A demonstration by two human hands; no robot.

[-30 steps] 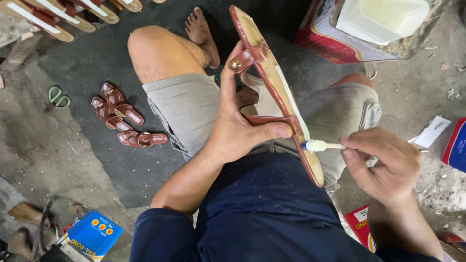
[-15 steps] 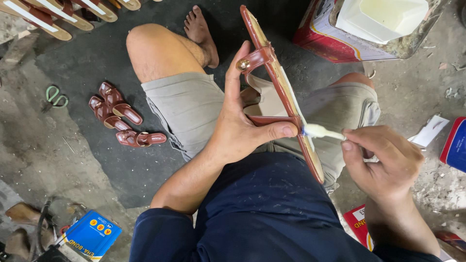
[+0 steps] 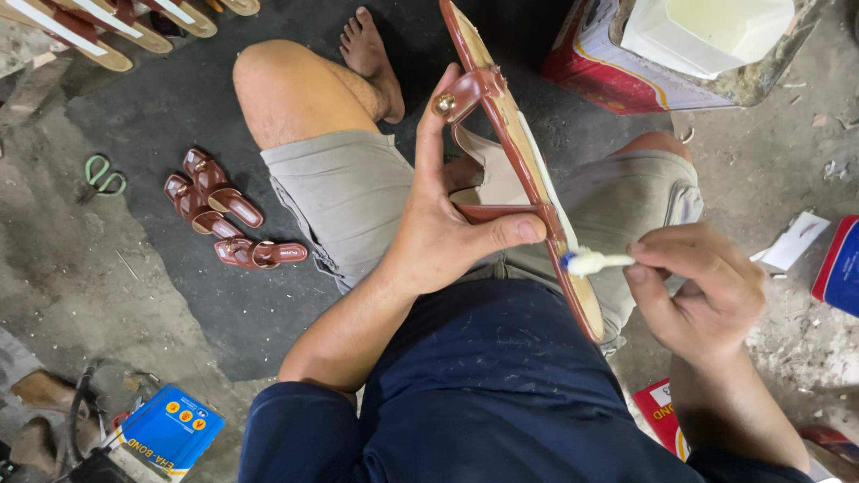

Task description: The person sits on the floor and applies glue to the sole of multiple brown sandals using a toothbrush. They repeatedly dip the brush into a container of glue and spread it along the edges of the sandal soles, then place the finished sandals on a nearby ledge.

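My left hand (image 3: pixel 447 228) grips a brown sandal (image 3: pixel 510 134) by its straps, holding it on edge over my lap with the pale sole side facing right. The thumb presses on the sandal's edge and the index finger reaches up to a brass stud on the strap. My right hand (image 3: pixel 702 291) pinches a small white brush (image 3: pixel 595 261) whose tip touches the sole near the lower end of the sandal.
Brown sandal straps (image 3: pixel 224 219) and green scissors (image 3: pixel 103 174) lie on the dark mat at left. More sandals (image 3: pixel 107 27) line the top left. A red tin with a white container (image 3: pixel 698 40) stands top right. A blue box (image 3: pixel 170 429) sits bottom left.
The brush tip has stayed on the sole near the sandal's lower end, shifting slightly along it. The sandal has tilted a little in my left hand.
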